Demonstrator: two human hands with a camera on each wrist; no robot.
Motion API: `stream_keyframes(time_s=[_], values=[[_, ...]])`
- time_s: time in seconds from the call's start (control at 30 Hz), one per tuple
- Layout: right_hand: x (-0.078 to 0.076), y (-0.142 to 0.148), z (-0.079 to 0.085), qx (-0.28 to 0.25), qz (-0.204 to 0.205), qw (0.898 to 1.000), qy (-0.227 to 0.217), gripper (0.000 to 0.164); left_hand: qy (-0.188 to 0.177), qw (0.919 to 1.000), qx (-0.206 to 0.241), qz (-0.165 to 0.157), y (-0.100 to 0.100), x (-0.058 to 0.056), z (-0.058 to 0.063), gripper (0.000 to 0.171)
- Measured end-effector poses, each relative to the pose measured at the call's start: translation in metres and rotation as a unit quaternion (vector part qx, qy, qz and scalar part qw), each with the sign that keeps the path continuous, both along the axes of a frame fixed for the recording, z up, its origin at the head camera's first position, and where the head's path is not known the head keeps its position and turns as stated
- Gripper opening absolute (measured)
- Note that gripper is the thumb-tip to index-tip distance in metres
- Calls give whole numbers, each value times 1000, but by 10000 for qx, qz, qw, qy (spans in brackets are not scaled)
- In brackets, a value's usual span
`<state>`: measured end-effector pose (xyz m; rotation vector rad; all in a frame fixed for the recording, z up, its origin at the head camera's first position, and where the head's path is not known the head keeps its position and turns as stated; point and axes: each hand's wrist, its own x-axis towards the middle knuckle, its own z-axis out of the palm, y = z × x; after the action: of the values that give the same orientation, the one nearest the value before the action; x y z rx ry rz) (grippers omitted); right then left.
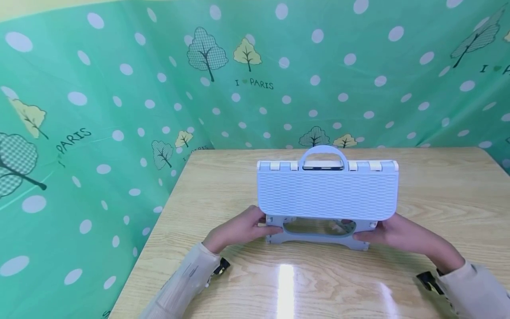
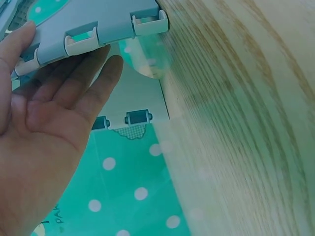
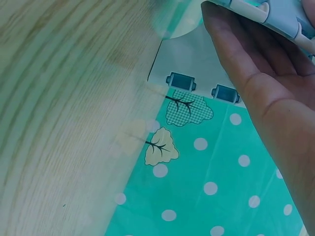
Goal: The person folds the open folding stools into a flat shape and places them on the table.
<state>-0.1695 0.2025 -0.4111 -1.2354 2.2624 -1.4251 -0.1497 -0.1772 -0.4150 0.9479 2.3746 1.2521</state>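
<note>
A light blue plastic folding stool stands on the table, its textured top tilted toward me and its arched handle at the upper edge. Below the top, the near leg frame shows a wide oval cutout. My left hand grips this frame at its left side, thumb in front and fingers behind. On the opposite side, my right hand holds the frame the same way. Both wrist views show the fingers reaching behind a panel with white hinge pieces; another leg panel with dark hinge slots appears beyond.
The wood-grain table extends around the stool, with bright light reflections near its front. A green polka-dot cloth printed with trees hangs behind the table and along its left side. Black straps show at the sleeve cuffs.
</note>
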Motion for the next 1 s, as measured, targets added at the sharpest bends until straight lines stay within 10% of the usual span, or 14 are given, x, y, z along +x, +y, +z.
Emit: stream_keyframes(time_s=[1.0], values=[[0,-1,-4,78,-100,9995,-279,90,49,9997,103,-209,-1,0,3,62]])
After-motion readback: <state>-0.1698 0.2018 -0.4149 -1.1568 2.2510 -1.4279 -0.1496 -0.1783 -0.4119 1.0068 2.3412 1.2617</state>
